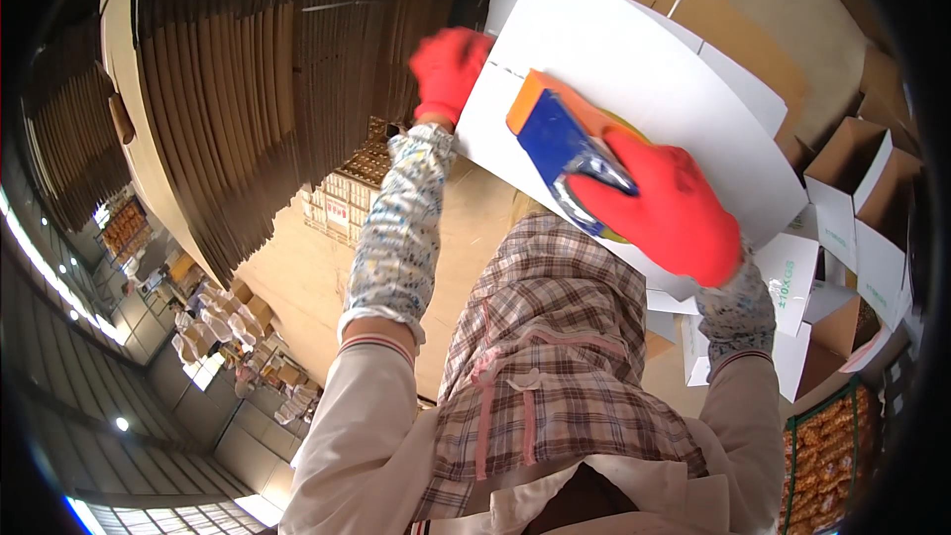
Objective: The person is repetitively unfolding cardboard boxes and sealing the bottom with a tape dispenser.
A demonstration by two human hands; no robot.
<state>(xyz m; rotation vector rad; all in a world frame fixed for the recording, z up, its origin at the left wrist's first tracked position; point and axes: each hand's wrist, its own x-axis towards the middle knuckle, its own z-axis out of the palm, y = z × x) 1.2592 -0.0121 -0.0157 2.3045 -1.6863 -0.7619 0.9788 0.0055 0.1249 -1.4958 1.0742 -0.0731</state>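
Note:
My right hand (669, 198), in a red glove, is wrapped round a hand-held tape dispenser (557, 131) with a blue and orange body. The dispenser lies slanted over the white face of a cardboard box (604, 50), its orange end toward the box's left side. A seam shows in the white face near that side. At the box's left edge my left hand (451, 69), also red-gloved, is closed with curled fingers against the board. Some of its fingertips are hidden. The box's underside is out of sight.
Tall stacks of flat brown cardboard (223, 99) rise at the left. Several opened white-and-brown boxes (842, 198) crowd the right side. Below them stands a netted stack of orange-brown goods (827, 456). A pale crate (337, 208) rests on the floor beyond my left forearm.

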